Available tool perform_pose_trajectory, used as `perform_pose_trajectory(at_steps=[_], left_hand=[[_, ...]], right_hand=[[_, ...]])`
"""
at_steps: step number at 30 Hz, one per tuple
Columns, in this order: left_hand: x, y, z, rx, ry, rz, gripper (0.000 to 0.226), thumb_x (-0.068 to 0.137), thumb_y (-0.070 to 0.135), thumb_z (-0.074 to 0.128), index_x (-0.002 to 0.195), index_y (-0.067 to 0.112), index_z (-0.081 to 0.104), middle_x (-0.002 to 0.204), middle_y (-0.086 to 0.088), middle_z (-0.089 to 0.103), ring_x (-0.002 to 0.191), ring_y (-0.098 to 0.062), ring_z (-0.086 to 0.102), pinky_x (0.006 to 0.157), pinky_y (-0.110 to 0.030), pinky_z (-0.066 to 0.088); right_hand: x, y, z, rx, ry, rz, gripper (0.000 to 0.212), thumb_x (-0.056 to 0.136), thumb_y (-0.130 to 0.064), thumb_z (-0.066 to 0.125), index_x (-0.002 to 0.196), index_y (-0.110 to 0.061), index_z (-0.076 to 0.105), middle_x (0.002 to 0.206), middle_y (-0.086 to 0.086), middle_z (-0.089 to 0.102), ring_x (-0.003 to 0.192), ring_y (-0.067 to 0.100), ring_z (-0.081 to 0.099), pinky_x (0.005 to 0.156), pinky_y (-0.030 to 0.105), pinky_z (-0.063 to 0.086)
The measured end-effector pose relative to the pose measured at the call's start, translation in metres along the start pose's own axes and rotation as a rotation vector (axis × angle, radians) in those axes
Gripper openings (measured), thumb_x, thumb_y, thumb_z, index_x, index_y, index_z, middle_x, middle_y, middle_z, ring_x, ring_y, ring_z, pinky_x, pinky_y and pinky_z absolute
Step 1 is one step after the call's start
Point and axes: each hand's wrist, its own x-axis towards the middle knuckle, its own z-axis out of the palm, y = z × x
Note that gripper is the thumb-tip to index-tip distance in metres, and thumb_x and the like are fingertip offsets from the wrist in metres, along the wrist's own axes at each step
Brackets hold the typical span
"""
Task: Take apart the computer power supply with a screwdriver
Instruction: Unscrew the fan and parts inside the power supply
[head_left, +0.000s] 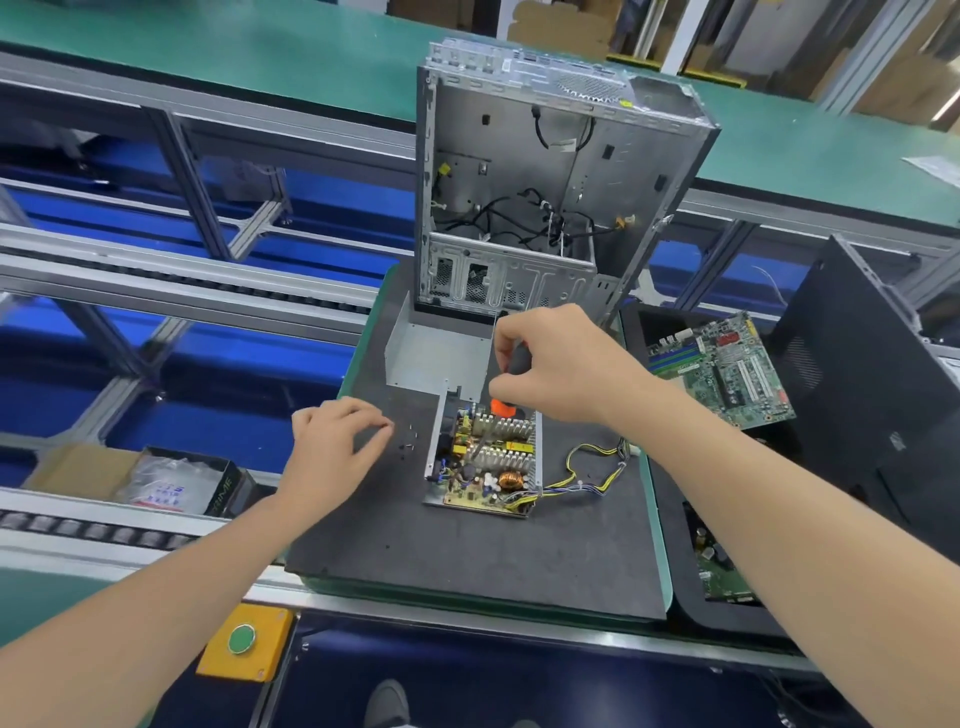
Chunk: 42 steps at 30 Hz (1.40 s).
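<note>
The opened power supply (488, 462) lies on the dark mat (467, 561), its circuit board, heat sinks and copper coil exposed. Its removed metal cover (441, 353) sits just behind it. My right hand (556, 364) grips a screwdriver (501, 406) with a black and orange handle, held upright over the far end of the board. My left hand (332, 447) hovers over the mat to the left of the supply, fingers loosely curled near several small loose screws (408, 439). A yellow and black cable bundle (587, 473) trails from the supply to the right.
An empty computer case (545, 176) stands upright behind the mat. A motherboard (722, 369) lies in a tray at the right, beside a black side panel (872, 379). A box with bagged parts (171, 480) sits at the left. A yellow button box (244, 642) is on the near rail.
</note>
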Motion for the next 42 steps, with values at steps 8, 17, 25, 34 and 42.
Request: perform_pose_trajectory(at_steps=[8, 17, 25, 34, 42], left_hand=[[-0.010, -0.001, 0.029, 0.152, -0.141, -0.143, 0.009, 0.086, 0.039, 0.083, 0.085, 0.031, 0.079, 0.094, 0.011, 0.070, 0.092, -0.019, 0.061, 0.083, -0.039, 0.029], [-0.007, 0.003, 0.034, 0.118, -0.138, -0.209, 0.008, 0.084, 0.036, 0.084, 0.087, 0.031, 0.078, 0.097, 0.010, 0.067, 0.100, -0.020, 0.059, 0.088, -0.042, 0.034], [-0.007, 0.011, 0.027, 0.023, -0.162, -0.289, 0.012, 0.088, 0.023, 0.075, 0.095, 0.033, 0.074, 0.104, 0.013, 0.067, 0.108, -0.019, 0.058, 0.087, -0.036, 0.028], [0.019, 0.106, 0.007, -0.358, -0.153, 0.236, 0.020, 0.083, 0.014, 0.065, 0.096, 0.029, 0.068, 0.093, 0.024, 0.062, 0.099, 0.008, 0.053, 0.096, -0.023, 0.038], [0.006, 0.131, 0.060, 0.159, -0.479, 0.436, 0.045, 0.076, 0.062, 0.074, 0.103, 0.027, 0.069, 0.134, 0.008, 0.050, 0.128, -0.016, 0.046, 0.117, -0.038, 0.026]], right_hand=[[0.000, -0.002, 0.007, -0.013, -0.037, 0.006, 0.015, 0.076, -0.032, 0.071, 0.076, -0.023, 0.059, 0.072, -0.012, 0.061, 0.073, 0.008, 0.056, 0.067, 0.034, 0.054], [-0.008, 0.002, 0.004, 0.000, -0.038, 0.009, 0.012, 0.077, -0.028, 0.071, 0.078, -0.020, 0.062, 0.073, -0.011, 0.061, 0.073, 0.008, 0.056, 0.070, 0.037, 0.056], [-0.014, 0.007, 0.002, 0.013, -0.023, 0.016, 0.010, 0.077, -0.026, 0.072, 0.078, -0.019, 0.064, 0.069, -0.015, 0.057, 0.071, 0.002, 0.053, 0.057, 0.026, 0.040], [-0.026, 0.014, -0.001, -0.040, -0.057, 0.048, 0.014, 0.074, -0.030, 0.071, 0.071, -0.020, 0.060, 0.064, -0.012, 0.056, 0.068, 0.008, 0.052, 0.066, 0.036, 0.054], [-0.043, 0.025, -0.004, -0.038, -0.065, 0.135, 0.014, 0.074, -0.028, 0.071, 0.070, -0.019, 0.061, 0.067, -0.006, 0.063, 0.074, 0.019, 0.060, 0.066, 0.042, 0.058]])
